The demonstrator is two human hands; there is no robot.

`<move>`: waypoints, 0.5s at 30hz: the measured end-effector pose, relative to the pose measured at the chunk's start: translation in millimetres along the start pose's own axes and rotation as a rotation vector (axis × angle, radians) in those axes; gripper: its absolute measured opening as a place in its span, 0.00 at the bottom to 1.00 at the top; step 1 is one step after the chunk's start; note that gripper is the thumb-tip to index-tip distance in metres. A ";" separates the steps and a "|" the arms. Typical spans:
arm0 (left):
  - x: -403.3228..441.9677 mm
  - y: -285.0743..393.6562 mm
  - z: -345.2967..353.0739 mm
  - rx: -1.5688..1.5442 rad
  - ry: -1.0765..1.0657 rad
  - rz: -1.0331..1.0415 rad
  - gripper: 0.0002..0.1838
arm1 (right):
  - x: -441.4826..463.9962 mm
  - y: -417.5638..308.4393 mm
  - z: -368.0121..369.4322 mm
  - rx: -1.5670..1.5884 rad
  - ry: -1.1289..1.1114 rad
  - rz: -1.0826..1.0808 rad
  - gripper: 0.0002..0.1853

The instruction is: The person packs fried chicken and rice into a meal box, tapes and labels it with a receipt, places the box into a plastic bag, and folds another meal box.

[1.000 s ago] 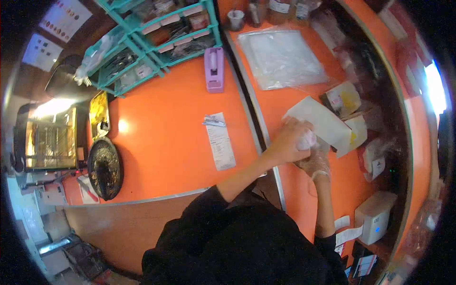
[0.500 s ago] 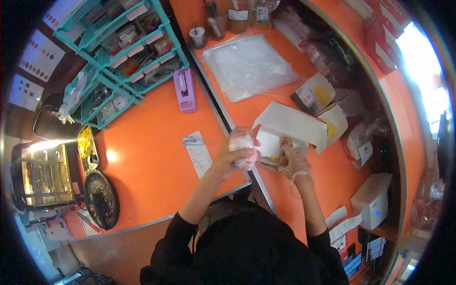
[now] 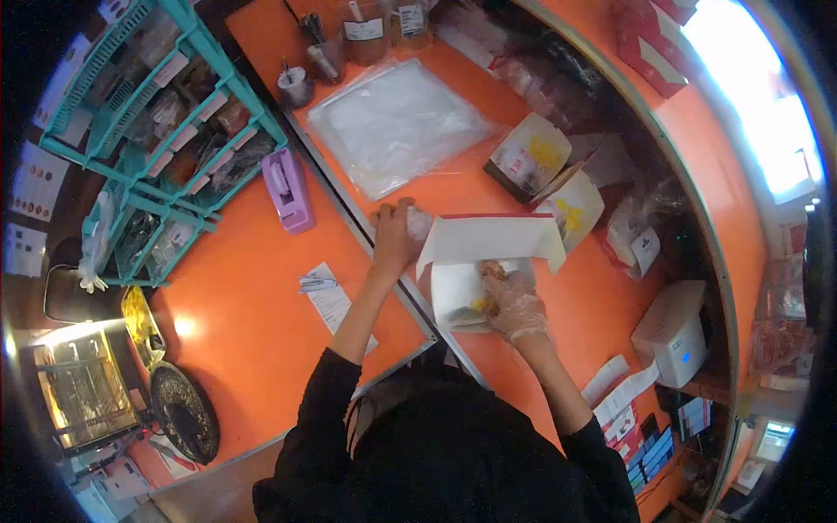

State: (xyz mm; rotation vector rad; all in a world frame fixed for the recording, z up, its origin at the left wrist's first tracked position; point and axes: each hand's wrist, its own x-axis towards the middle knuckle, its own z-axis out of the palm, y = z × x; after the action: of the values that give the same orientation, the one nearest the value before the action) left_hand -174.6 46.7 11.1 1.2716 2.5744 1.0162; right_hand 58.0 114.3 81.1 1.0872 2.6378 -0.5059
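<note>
Brown food (image 3: 492, 269) was in, pinched by the gloved right hand (image 3: 520, 312) inside the box (image 3: 453, 286) on the right-hand table (image 3: 602, 301), lid (image 3: 493, 237) not yet closed, while a white bundle (image 3: 421, 225) was clasped by the left hand (image 3: 396, 237)!

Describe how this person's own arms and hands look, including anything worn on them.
Both arms wear plain black sleeves with no visible markings, ending partway down and leaving the lower forearms uncovered. The right hand wears a clear, thin, loosely wrinkled plastic glove reaching about the wrist. The left hand shows no glove.
</note>
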 end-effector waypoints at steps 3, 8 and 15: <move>-7.0 2.5 -13.8 -0.031 0.111 0.020 0.34 | 1.8 3.1 -0.6 -0.006 0.016 -0.058 0.33; -85.7 10.0 -36.7 -0.356 0.440 -0.153 0.22 | -4.8 3.5 -16.4 0.162 0.003 -0.020 0.34; -120.3 70.2 -31.3 -0.330 -0.047 0.121 0.17 | -10.2 9.1 -18.6 0.180 0.108 -0.080 0.29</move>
State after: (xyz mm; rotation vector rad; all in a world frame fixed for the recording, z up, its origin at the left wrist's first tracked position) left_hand -60.7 -28.0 53.9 1.3515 2.1985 1.3471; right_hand 69.8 121.4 99.5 1.0907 2.7835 -0.7329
